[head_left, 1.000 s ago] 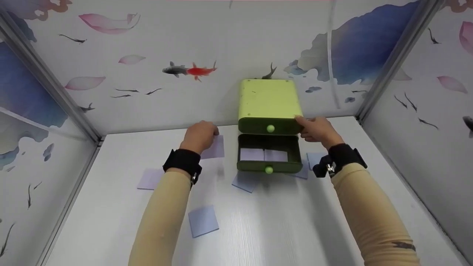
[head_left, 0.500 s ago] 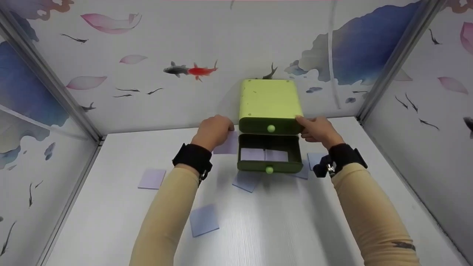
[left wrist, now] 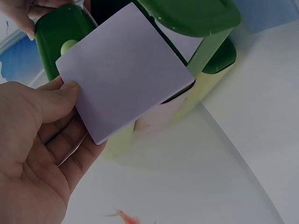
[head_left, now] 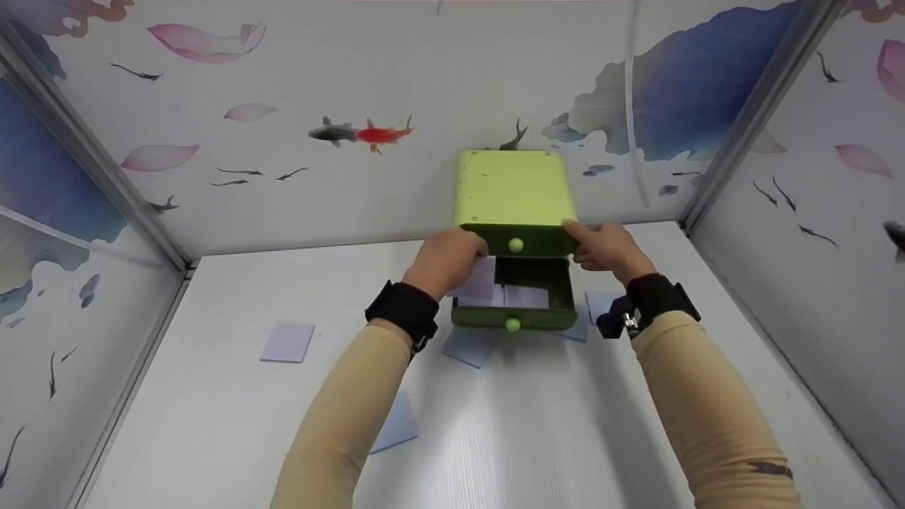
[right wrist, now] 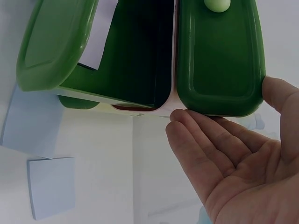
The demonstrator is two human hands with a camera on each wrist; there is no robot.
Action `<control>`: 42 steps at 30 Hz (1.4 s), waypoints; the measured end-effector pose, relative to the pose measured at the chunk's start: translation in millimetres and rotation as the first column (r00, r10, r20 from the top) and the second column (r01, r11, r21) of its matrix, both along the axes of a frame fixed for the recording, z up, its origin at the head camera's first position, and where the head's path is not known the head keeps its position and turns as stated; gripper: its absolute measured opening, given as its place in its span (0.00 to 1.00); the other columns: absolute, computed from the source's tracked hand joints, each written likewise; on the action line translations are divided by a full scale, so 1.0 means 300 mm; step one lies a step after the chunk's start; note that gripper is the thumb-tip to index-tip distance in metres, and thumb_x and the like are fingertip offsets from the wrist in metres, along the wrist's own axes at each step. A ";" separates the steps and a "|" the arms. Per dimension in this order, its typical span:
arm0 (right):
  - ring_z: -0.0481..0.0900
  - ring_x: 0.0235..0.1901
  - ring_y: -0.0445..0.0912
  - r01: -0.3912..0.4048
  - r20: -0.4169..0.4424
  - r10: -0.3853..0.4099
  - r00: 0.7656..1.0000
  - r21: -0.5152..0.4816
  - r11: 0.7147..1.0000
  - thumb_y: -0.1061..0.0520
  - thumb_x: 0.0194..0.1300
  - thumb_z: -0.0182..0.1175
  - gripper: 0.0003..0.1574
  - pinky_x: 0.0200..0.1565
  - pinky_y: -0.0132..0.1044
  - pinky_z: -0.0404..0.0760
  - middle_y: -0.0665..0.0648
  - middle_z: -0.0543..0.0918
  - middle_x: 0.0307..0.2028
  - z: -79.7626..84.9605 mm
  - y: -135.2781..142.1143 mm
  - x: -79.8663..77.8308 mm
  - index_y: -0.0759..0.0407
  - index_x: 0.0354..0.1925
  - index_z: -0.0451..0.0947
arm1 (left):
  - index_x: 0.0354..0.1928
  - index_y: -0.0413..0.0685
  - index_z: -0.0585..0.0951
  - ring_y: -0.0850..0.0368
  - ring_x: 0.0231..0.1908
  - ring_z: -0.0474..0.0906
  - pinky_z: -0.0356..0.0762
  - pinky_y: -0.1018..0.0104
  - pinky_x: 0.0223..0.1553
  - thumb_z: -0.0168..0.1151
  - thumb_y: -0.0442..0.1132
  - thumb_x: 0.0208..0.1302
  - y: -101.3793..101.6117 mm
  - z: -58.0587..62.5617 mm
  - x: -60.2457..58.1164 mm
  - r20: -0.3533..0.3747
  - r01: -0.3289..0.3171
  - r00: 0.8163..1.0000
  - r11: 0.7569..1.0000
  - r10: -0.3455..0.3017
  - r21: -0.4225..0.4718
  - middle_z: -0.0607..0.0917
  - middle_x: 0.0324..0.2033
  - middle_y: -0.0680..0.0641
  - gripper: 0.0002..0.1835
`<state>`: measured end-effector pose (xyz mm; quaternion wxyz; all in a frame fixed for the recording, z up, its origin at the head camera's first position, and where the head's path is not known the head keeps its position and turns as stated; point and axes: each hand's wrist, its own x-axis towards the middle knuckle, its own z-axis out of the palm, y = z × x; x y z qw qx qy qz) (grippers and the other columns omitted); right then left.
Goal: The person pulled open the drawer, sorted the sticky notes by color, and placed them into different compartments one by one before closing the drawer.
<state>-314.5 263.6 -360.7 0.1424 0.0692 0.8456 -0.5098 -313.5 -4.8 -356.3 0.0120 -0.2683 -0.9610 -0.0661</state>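
Note:
A green two-drawer box (head_left: 516, 187) stands against the back wall, its lower drawer (head_left: 565, 318) pulled out and its upper drawer (head_left: 541, 246) closed. Inside the lower drawer lie purple square cards (head_left: 527, 297). My left hand (head_left: 447, 260) pinches another purple square card (left wrist: 126, 72) by one edge, thumb on its face and fingers behind. That card hangs over the left part of the open drawer. At the box's upper front right corner, my right hand (head_left: 609, 251) holds on, thumb at the top edge and fingers (right wrist: 201, 158) against the side.
A purple card (head_left: 288, 343) lies on the white table (head_left: 233, 417) at left. Blue cards lie nearer: one (head_left: 397, 424) partly behind the left forearm, one (head_left: 468, 346) by the drawer's front, and one (right wrist: 51, 186) right of the box. Patterned walls enclose the table.
My left hand has moved right, carrying the purple card from beside the box to above the open lower drawer. My right hand stays at the box's corner.

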 end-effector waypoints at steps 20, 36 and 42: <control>0.76 0.61 0.58 0.037 0.001 -0.037 0.999 0.030 0.999 0.32 0.69 0.49 0.47 0.61 0.45 0.77 0.69 0.75 0.59 -0.003 -0.015 -0.011 0.71 0.65 0.65 | 0.52 0.51 0.85 0.52 0.50 0.81 0.80 0.58 0.53 0.53 0.34 0.72 0.042 -0.135 -0.033 0.135 -0.025 0.991 0.998 0.016 0.064 0.86 0.50 0.48 0.15; 0.76 0.60 0.59 0.046 -0.025 -0.046 0.999 0.020 0.999 0.35 0.71 0.49 0.45 0.60 0.46 0.77 0.70 0.76 0.59 -0.003 -0.009 -0.004 0.73 0.65 0.66 | 0.46 0.50 0.87 0.53 0.43 0.84 0.82 0.57 0.47 0.54 0.32 0.71 0.057 -0.225 -0.058 0.036 -0.008 0.999 1.000 0.008 0.018 0.89 0.42 0.48 0.13; 0.75 0.61 0.60 0.048 -0.019 -0.048 0.999 0.015 0.999 0.35 0.70 0.49 0.46 0.61 0.48 0.76 0.72 0.74 0.60 -0.006 -0.001 -0.001 0.73 0.65 0.65 | 0.44 0.51 0.88 0.51 0.44 0.85 0.82 0.56 0.46 0.56 0.33 0.70 0.066 -0.252 -0.068 -0.008 0.020 1.000 1.000 -0.020 0.005 0.89 0.42 0.48 0.12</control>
